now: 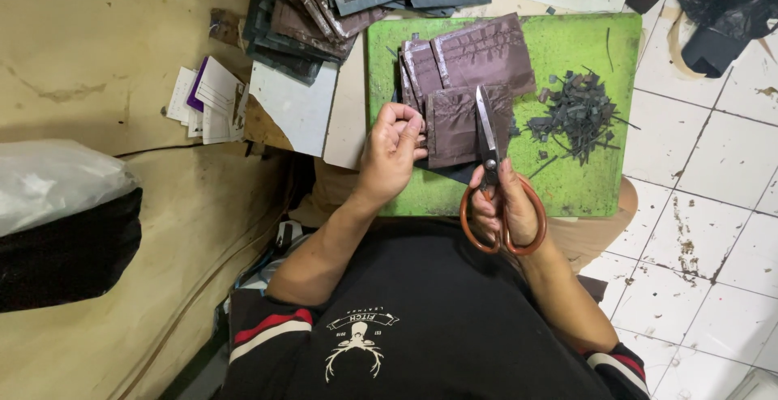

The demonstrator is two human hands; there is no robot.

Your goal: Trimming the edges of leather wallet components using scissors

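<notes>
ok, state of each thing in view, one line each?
Orange-handled steel scissors: blades closed, point up, over the piece.
Dark brown rectangular leather piece: flat on the mat, pinched at its left edge.
Left hand: grip shut on the piece's edge.
Right hand: fingers through the scissor loops.
Green cutting mat: flat on the lap.
Dark offcut pile: loose heap on the mat.

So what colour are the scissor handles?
Orange-brown; the scissors show best in the head view, in the right hand.
</notes>
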